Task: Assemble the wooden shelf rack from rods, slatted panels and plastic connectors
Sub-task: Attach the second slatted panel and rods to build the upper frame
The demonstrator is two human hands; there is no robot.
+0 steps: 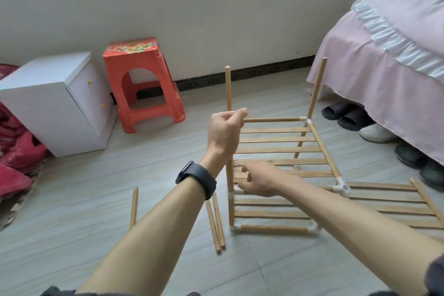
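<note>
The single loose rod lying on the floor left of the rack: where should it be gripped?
Probably mid-length, from above, thumb and fingers across its width: the single rod lies flat on the floor, thin, with bare floor either side. Its near end is hidden behind the left forearm.

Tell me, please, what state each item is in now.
Rack: partly built, standing.
Left hand: grips back-left upright rod.
Right hand: at rack's front-left corner; grip blurred.
Front-right connector: top socket empty.
Spare panel: flat on floor.
Loose rods: lying on floor.
</note>
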